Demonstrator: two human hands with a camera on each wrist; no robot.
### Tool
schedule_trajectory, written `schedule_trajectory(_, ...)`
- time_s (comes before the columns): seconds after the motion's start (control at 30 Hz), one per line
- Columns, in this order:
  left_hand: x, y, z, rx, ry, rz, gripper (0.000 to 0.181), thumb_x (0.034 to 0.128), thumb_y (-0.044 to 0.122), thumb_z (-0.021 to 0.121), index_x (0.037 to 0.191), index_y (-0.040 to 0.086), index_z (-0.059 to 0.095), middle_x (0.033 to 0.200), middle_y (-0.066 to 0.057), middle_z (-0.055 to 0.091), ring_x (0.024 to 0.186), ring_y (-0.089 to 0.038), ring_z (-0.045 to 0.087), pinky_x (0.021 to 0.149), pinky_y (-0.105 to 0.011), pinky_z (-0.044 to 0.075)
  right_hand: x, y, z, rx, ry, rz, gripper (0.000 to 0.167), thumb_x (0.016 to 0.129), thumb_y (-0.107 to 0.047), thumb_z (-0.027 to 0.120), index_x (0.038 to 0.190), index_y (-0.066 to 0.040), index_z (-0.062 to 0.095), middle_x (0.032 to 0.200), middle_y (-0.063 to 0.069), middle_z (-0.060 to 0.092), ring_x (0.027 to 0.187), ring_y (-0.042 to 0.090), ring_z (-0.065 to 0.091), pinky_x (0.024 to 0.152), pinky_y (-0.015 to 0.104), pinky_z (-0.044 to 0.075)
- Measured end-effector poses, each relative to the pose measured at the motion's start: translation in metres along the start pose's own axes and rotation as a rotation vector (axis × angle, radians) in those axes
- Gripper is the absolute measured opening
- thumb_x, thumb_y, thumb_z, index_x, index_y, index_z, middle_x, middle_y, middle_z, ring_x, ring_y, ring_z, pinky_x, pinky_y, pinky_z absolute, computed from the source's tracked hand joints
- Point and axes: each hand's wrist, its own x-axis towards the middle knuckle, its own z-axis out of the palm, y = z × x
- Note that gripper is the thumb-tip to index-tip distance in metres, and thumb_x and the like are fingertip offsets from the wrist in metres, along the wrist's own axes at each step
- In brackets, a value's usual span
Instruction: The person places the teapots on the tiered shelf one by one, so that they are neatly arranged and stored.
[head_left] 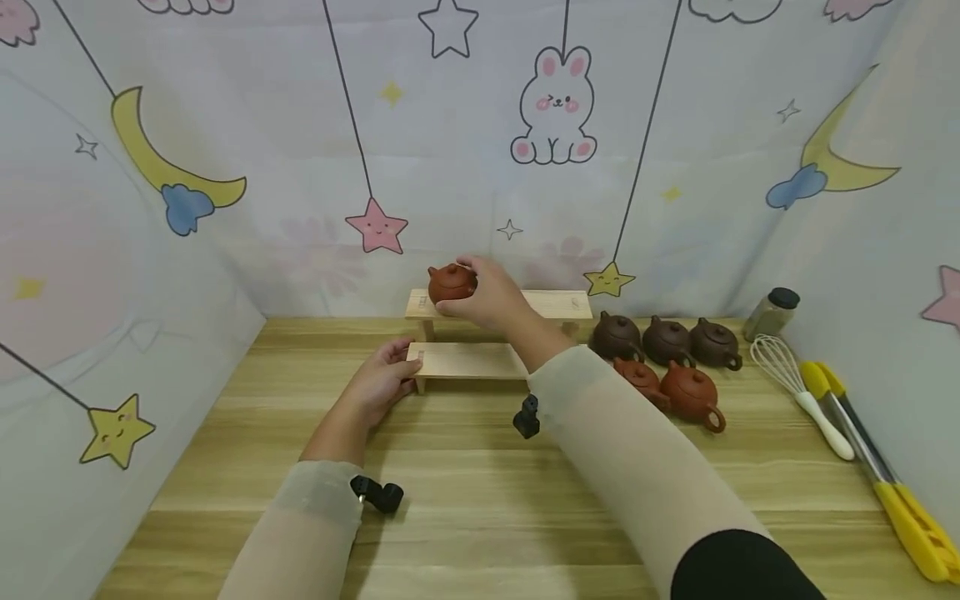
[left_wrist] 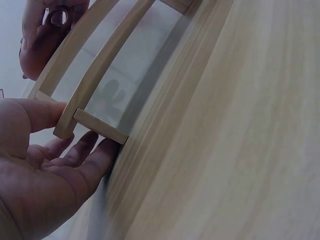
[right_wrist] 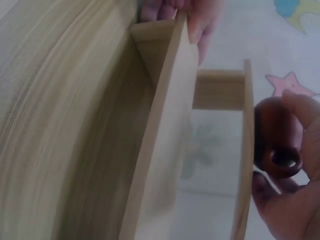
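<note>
My right hand (head_left: 493, 293) grips a reddish-brown clay teapot (head_left: 452, 284) at the left end of the upper wooden shelf (head_left: 558, 305). In the right wrist view, the thumb and fingers lie on either side of the teapot (right_wrist: 277, 132), against the board. My left hand (head_left: 377, 383) holds the left end of the lower wooden shelf (head_left: 465, 361), which stands in front of the upper one. The left wrist view has its thumb on the board's end and its other fingers by the leg (left_wrist: 100, 126). My right forearm hides the lower shelf's right end.
Right of the shelves, dark brown teapots (head_left: 667, 340) stand in a row behind two reddish ones (head_left: 690, 393). Farther right are a black-lidded jar (head_left: 772, 314), a whisk (head_left: 801, 392) and yellow-handled tongs (head_left: 873, 467). A printed cloth (head_left: 450, 150) hangs behind the wooden table (head_left: 450, 500).
</note>
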Motion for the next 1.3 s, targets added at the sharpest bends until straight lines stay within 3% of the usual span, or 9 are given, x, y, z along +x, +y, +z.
schedule_trajectory(0.23,0.004,0.002,0.004,-0.001,-0.002,0.004,0.069,0.1116,0.010,0.053,0.171,0.010,0.019,0.175,-0.015,0.030,0.153,-0.031,0.042,0.127,-0.050,0.038,-0.033,0.000,-0.022,0.012,0.034,0.024,0.088,0.089,-0.050,0.085,0.163,-0.026,0.044,0.168,0.005,0.043,0.152,0.033,0.046,0.116,0.058,0.049)
schedule_trajectory(0.43,0.006,0.000,0.001,0.004,0.006,0.012,0.068,0.1117,0.009,0.053,0.171,0.011,0.021,0.173,-0.017,0.032,0.150,-0.032,0.045,0.124,-0.048,0.042,-0.072,0.011,-0.043,0.087,0.055,0.033,0.082,0.091,-0.054,0.083,0.161,-0.035,0.046,0.166,-0.001,0.045,0.148,0.029,0.049,0.110,0.056,0.054)
schedule_trajectory(0.6,0.006,-0.001,0.002,0.005,-0.003,0.014,0.068,0.1115,0.009,0.053,0.171,0.010,0.021,0.174,-0.018,0.031,0.151,-0.033,0.044,0.124,-0.048,0.042,-0.105,0.035,-0.062,0.111,0.078,0.037,0.082,0.091,-0.057,0.081,0.161,-0.034,0.045,0.165,0.002,0.047,0.146,0.030,0.051,0.114,0.054,0.051)
schedule_trajectory(0.77,0.006,-0.001,0.002,-0.001,-0.004,0.014,0.068,0.1120,0.009,0.052,0.171,0.010,0.019,0.174,-0.018,0.029,0.153,-0.034,0.042,0.127,-0.051,0.038,-0.135,0.064,-0.084,0.088,0.107,0.083,0.085,0.093,-0.058,0.079,0.164,-0.031,0.041,0.166,0.002,0.046,0.139,0.035,0.053,0.110,0.057,0.051)
schedule_trajectory(1.0,0.007,-0.003,0.004,0.010,-0.002,0.008,0.068,0.1118,0.009,0.052,0.171,0.010,0.019,0.172,-0.019,0.032,0.151,-0.033,0.043,0.126,-0.050,0.039,-0.176,0.099,-0.122,0.036,0.154,0.132,0.086,0.096,-0.058,0.075,0.166,-0.025,0.039,0.166,0.010,0.046,0.148,0.037,0.048,0.116,0.059,0.045)
schedule_trajectory(1.3,0.006,-0.002,0.002,0.012,0.002,-0.009,0.068,0.1121,0.010,0.053,0.172,0.012,0.019,0.174,-0.017,0.029,0.154,-0.033,0.039,0.128,-0.052,0.036,-0.208,0.145,-0.153,-0.063,0.236,0.189,0.087,0.098,-0.057,0.074,0.165,-0.014,0.040,0.159,0.021,0.053,0.145,0.043,0.051,0.113,0.064,0.046)
